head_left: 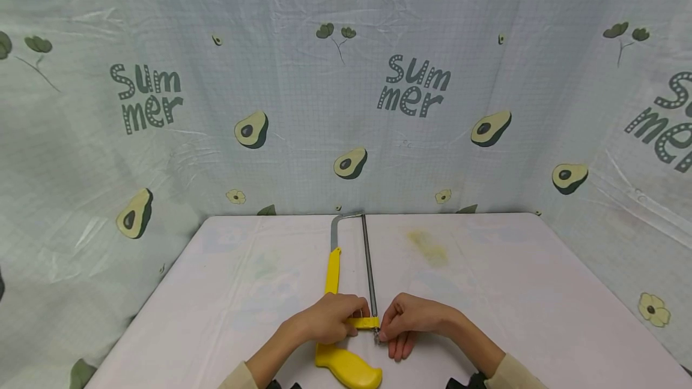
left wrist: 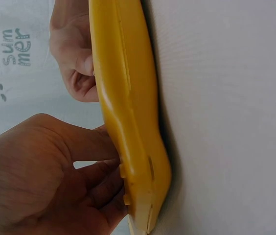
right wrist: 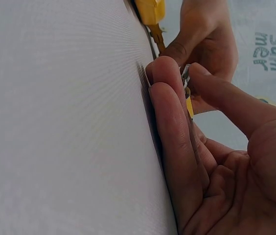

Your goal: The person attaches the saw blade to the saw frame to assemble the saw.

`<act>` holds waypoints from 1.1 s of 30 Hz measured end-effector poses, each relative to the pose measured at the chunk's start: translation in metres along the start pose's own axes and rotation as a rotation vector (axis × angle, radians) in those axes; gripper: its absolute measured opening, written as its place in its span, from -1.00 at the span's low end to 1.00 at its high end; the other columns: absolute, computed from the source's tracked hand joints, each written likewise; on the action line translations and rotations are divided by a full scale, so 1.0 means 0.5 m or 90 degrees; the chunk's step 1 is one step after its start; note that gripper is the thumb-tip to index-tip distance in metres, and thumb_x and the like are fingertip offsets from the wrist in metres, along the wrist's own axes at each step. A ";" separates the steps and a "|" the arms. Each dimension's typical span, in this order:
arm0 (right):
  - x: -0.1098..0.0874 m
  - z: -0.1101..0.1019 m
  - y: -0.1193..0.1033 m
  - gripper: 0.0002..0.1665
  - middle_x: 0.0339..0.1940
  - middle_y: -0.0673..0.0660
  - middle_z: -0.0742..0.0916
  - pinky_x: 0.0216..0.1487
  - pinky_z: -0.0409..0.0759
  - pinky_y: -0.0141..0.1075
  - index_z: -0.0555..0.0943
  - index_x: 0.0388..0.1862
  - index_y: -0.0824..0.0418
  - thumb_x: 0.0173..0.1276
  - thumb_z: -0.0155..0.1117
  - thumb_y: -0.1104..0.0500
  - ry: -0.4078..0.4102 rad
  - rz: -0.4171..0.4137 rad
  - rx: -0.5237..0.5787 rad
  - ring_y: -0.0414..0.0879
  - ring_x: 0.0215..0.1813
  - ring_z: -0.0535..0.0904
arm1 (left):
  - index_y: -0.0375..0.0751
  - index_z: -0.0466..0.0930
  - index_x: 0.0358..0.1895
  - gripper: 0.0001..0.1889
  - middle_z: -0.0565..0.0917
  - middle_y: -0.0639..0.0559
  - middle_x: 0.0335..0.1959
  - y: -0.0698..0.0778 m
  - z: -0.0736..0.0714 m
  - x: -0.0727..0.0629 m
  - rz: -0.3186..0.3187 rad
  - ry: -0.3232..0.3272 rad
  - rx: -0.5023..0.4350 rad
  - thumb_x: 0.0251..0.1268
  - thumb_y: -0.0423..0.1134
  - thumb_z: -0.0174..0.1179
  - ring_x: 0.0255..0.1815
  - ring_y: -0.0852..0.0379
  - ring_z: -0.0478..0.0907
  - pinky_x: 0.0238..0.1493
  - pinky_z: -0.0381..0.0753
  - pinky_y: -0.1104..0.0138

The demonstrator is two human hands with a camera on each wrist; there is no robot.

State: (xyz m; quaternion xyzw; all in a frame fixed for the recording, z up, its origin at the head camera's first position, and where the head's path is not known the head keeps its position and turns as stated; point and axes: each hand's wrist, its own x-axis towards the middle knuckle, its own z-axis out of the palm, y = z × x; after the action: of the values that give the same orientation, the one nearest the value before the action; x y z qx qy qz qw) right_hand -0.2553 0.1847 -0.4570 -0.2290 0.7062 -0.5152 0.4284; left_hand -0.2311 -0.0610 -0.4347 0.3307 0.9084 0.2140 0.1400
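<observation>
A hacksaw [head_left: 332,269] lies flat on the table, its grey metal bow at the far end and its yellow handle [head_left: 354,370] toward the person. The dark blade [head_left: 369,266] runs along its right side to a yellow end piece. My left hand [head_left: 330,317] grips the yellow frame just ahead of the handle, with fingertips at the end piece. In the left wrist view, the handle [left wrist: 128,98] hides part of those fingers. My right hand [head_left: 408,323] pinches the small metal wing nut [right wrist: 185,74] at the blade's near end between thumb and forefinger; its other fingers lie low against the tabletop.
A pale cloth covers the table [head_left: 513,293], with a yellowish stain [head_left: 428,248] right of the saw. Behind and along both sides hangs a printed curtain [head_left: 303,89] with avocados and lettering. The table's back edge lies close to the saw's bow.
</observation>
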 end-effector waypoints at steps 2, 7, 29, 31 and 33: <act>0.000 0.000 0.000 -0.69 -0.55 0.03 0.80 -0.47 0.67 -0.42 0.77 -0.18 0.36 0.43 0.37 0.09 0.003 0.000 -0.003 -0.25 -0.54 0.73 | 0.07 0.60 -0.03 -0.76 0.63 0.26 -0.21 0.000 0.002 0.001 -0.002 0.000 -0.002 0.34 -0.31 0.36 -0.23 0.35 0.46 -0.02 0.57 0.40; 0.001 0.002 0.000 -0.63 -0.55 0.03 0.80 -0.49 0.66 -0.42 0.78 -0.19 0.35 0.48 0.33 0.02 0.009 0.001 -0.006 -0.26 -0.56 0.73 | 0.07 0.60 -0.03 -0.76 0.62 0.27 -0.22 0.000 0.003 0.001 -0.006 0.001 -0.009 0.34 -0.31 0.36 -0.24 0.34 0.46 -0.02 0.57 0.40; 0.001 0.010 -0.003 -0.63 -0.61 0.02 0.77 -0.56 0.62 -0.43 0.78 -0.29 0.32 0.40 0.42 0.00 0.049 0.011 -0.027 -0.26 -0.62 0.70 | 0.07 0.59 -0.04 -0.76 0.60 0.29 -0.24 0.001 0.003 0.004 0.003 0.005 0.005 0.32 -0.31 0.37 -0.26 0.34 0.44 -0.04 0.54 0.41; 0.001 0.010 -0.003 -0.64 -0.61 0.02 0.77 -0.56 0.61 -0.43 0.78 -0.30 0.33 0.40 0.42 0.00 0.049 0.011 -0.029 -0.25 -0.62 0.70 | 0.07 0.59 -0.04 -0.75 0.60 0.29 -0.25 0.001 0.003 0.005 0.003 0.004 0.004 0.32 -0.31 0.37 -0.27 0.34 0.44 -0.05 0.55 0.41; 0.001 0.010 -0.002 -0.64 -0.61 0.02 0.77 -0.56 0.61 -0.43 0.78 -0.30 0.33 0.40 0.41 0.01 0.049 0.011 -0.029 -0.25 -0.63 0.69 | 0.07 0.59 -0.04 -0.76 0.60 0.28 -0.25 0.000 0.004 0.006 0.001 0.003 0.002 0.33 -0.31 0.37 -0.27 0.34 0.44 -0.05 0.55 0.41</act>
State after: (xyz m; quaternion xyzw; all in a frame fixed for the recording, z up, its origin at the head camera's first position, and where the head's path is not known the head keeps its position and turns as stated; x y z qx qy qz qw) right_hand -0.2517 0.1812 -0.4566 -0.2131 0.7355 -0.5036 0.3999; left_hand -0.2325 -0.0584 -0.4367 0.3315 0.9087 0.2135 0.1372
